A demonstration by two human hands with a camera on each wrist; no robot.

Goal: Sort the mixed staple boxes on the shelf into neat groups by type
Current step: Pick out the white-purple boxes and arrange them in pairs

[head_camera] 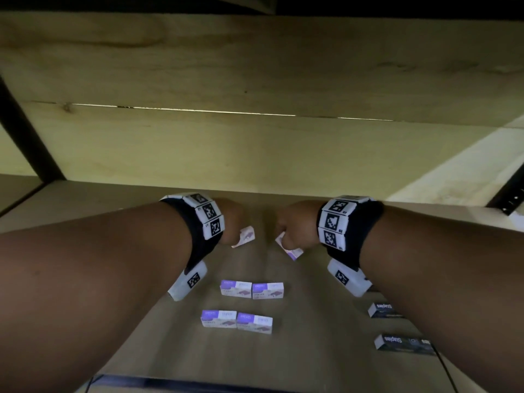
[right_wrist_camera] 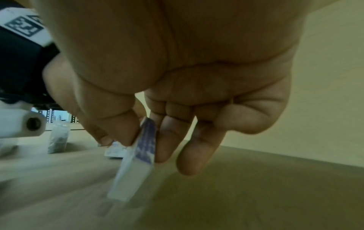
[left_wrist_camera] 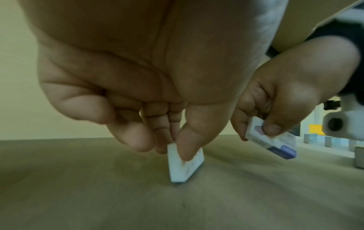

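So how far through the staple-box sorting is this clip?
Done: four purple-and-white boxes in two neat pairs; two black boxes grouped right. In hand: left hand and right hand each pinch another purple-and-white box. Left: setting both down.

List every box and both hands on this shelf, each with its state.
Left hand: pinches a purple box, tilted, low edge at the shelf.
Right hand: pinches another purple box, tilted.
Four purple boxes: flat, two touching pairs in two rows.
Two black boxes: flat, apart, at the right.
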